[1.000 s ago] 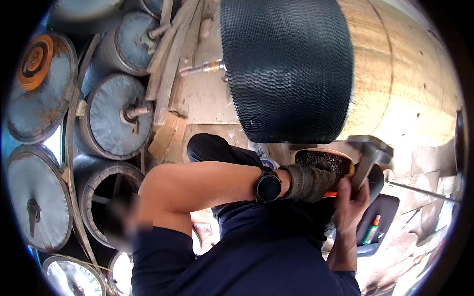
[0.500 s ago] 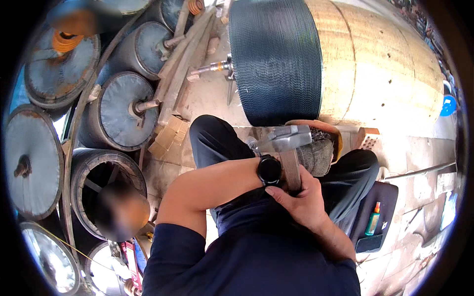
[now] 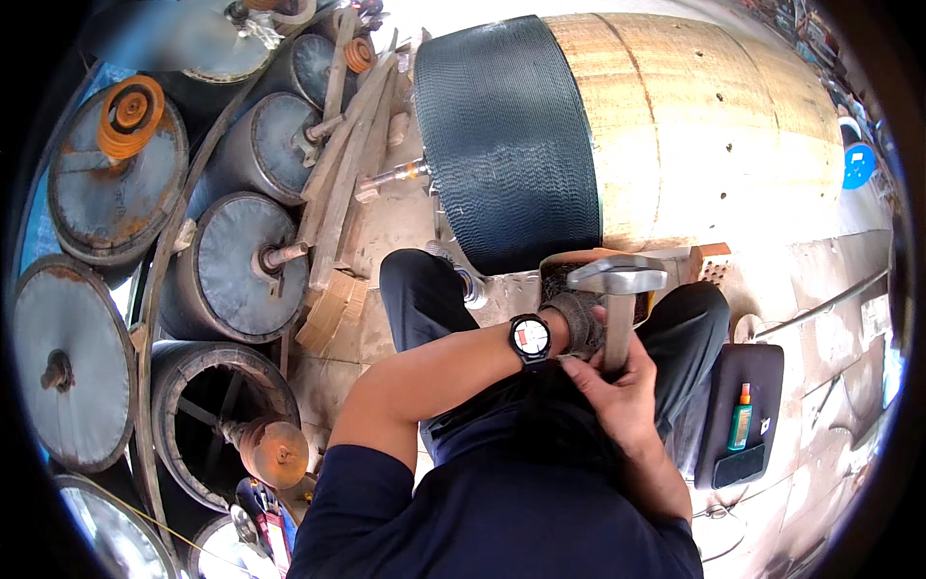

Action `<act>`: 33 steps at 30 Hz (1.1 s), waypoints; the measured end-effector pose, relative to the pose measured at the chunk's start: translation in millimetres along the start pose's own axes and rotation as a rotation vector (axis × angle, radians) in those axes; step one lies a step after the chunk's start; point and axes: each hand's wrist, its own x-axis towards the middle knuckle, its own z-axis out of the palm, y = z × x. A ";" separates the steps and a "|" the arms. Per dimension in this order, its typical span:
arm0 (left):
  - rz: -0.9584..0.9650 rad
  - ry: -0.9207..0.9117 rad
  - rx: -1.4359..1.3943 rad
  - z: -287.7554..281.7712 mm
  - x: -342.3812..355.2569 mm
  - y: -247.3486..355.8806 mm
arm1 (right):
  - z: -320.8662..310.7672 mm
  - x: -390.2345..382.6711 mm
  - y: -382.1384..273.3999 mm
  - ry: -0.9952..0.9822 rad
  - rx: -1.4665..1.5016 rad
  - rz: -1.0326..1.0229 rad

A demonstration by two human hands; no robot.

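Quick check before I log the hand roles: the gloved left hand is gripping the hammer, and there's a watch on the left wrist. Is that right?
Not quite: in the head view, the bare right hand grips the hammer, not the gloved left hand. The watch is on the left wrist, as you said.

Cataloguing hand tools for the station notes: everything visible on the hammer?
The hammer has a silvery-grey, metal-looking head set crosswise on a straight, pale brown handle that looks wooden. The head points toward the picture's top, the handle nearly vertical in view. The right hand grips the lower handle, hiding its end. It partly overlaps the grey-gloved left hand; whether they touch is unclear.
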 end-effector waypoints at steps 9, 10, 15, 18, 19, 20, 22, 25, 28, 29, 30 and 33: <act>0.026 0.006 -0.321 -8.6 31.6 -12.0 | -12.2 26.4 28.7 0.238 -0.068 0.184; 0.046 -0.004 -0.388 -8.5 33.6 -16.5 | -12.0 31.5 29.2 0.243 -0.128 0.180; 0.218 0.184 0.291 -20.7 32.7 10.6 | -13.2 64.2 23.2 0.261 -0.420 -0.030; 0.504 0.277 0.723 -26.6 46.2 -4.6 | -10.7 89.3 26.6 0.291 -0.371 -0.045; 0.462 0.232 0.761 -33.1 36.3 11.7 | -8.9 96.4 22.6 0.317 -0.372 -0.050; 0.427 0.184 0.802 -39.8 27.9 30.5 | -10.5 106.7 19.8 0.335 -0.436 -0.144; 0.406 0.120 0.971 -47.3 15.8 43.2 | -14.5 123.2 24.6 0.371 -0.490 -0.169; 0.451 0.184 1.020 -46.2 20.6 16.7 | -24.5 144.9 30.1 0.388 -0.582 -0.188; 0.143 0.345 0.662 -33.0 20.8 10.6 | -24.0 153.9 27.3 0.424 -0.587 -0.273; 0.145 0.347 0.506 -31.8 21.4 3.1 | -22.1 155.6 26.2 0.439 -0.575 -0.306; 0.147 0.349 0.350 -32.6 22.2 -2.3 | -19.9 160.5 24.4 0.463 -0.618 -0.362; 0.108 0.230 0.336 -42.0 3.2 21.5 | -34.0 166.6 34.1 0.405 -0.831 -0.280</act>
